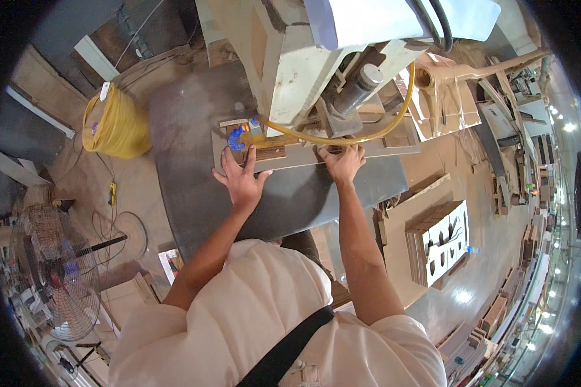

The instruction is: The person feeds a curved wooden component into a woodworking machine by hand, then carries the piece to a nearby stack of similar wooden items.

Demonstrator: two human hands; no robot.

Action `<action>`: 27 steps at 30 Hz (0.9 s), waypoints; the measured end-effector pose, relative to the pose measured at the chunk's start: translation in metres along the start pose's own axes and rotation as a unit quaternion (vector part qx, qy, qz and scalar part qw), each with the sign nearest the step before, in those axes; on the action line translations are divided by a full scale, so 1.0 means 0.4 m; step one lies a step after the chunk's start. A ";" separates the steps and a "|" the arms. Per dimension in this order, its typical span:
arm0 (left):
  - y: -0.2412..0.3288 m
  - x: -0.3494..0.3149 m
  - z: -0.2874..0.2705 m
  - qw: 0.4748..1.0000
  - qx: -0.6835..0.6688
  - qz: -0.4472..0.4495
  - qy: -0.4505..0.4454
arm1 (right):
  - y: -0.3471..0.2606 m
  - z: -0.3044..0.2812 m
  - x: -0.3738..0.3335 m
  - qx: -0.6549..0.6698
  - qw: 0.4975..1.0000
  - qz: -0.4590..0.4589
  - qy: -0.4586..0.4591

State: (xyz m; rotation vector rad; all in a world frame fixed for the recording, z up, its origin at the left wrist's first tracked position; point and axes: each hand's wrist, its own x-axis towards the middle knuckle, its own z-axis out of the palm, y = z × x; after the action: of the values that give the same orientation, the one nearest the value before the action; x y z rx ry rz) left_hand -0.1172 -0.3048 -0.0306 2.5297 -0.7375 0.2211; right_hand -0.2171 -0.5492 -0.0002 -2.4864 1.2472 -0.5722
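Observation:
A long brown wooden board lies across the dark grey machine table, beneath the head of a white machine. My left hand rests against the board's near edge at its left part, fingers spread and flat. Beside those fingertips are a blue segmented nozzle hose and a small slatted wooden piece. Farther right, my right hand grips the board's near edge, its fingers bent; a yellow hose partly covers the fingertips. A metal cylinder hangs just beyond this hand.
On the floor at left stand a yellow sack and a wire-caged fan, with cables around them. To the right, a stack of cut-out panels with a white top sits on cardboard. A plastic-wrapped duct runs at the back right.

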 end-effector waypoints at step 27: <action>-0.006 0.013 -0.015 0.999 0.014 0.024 -0.043 | 0.004 -0.024 -0.055 0.010 0.999 0.032 0.023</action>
State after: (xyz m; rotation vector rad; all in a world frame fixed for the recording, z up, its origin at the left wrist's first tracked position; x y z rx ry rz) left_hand -0.1116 -0.3023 -0.0250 2.5644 -0.8340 0.1405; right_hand -0.2349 -0.5331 0.0027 -2.4212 1.3259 -0.6245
